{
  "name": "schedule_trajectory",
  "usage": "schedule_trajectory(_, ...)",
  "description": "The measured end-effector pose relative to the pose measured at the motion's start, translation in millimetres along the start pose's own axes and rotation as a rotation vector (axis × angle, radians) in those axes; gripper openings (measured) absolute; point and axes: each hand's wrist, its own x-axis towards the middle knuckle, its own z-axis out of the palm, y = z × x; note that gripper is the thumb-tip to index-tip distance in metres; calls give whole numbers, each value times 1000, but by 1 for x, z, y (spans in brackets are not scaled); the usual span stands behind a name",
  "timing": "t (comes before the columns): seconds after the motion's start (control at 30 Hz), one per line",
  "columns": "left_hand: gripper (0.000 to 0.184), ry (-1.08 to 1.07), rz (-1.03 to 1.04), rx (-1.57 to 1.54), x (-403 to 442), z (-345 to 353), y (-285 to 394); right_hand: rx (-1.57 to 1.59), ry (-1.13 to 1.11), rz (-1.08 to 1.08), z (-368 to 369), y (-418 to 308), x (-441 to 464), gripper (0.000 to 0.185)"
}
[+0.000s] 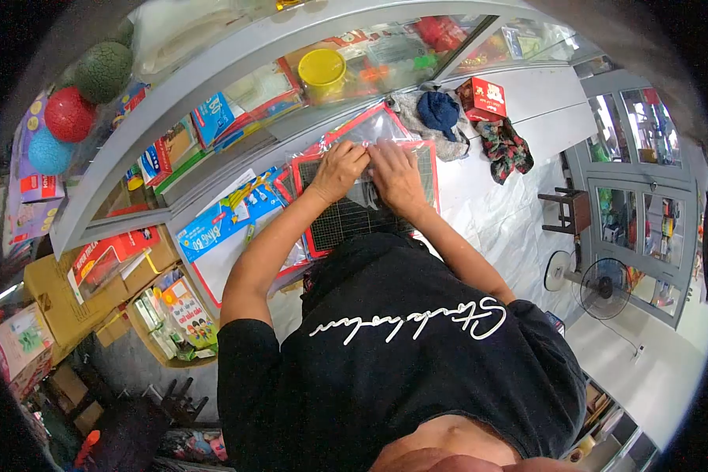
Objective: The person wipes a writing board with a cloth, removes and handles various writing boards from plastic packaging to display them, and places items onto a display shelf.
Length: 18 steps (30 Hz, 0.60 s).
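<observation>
A black board with a fine grid and a red border [344, 228] lies in front of me, with clear, shiny plastic film over part of it. Above its upper part, my left hand [341, 170] is closed, its fingertips pinched together. Close beside it, my right hand [398, 178] has its fingers bent in toward the left fingertips and slightly blurred. What the two hands pinch is too small or hidden to make out. Beyond the hands lies a red-edged clear plastic sheet [376, 124].
Blue printed packets [226, 218] lie left of the board. A glass display case [267, 102] stands behind, with a yellow-lidded tub [322, 69]. Rightward are a dark blue cloth bundle [437, 111], a red box [484, 98] and a patterned cloth [505, 149]. Cardboard boxes [51, 291] stand lower left.
</observation>
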Motion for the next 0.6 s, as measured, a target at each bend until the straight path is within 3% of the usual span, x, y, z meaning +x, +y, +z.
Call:
schedule_trajectory(0.1, 24, -40, 7, 38, -5, -4, 2, -321, -104, 171, 7, -8, -16, 53)
schedule_trajectory(0.37, 54, -204, -69, 63, -36, -35, 10, -346, -136, 479, -4, 23, -46, 63)
schedule_trajectory(0.43, 69, -243, -240, 56, -54, -46, 6, -344, -118, 482, -1, 29, -50, 63)
schedule_trajectory(0.6, 76, -249, -371, 85, -88, -62, 0, -256, -45, 523, 2, 38, -53, 64)
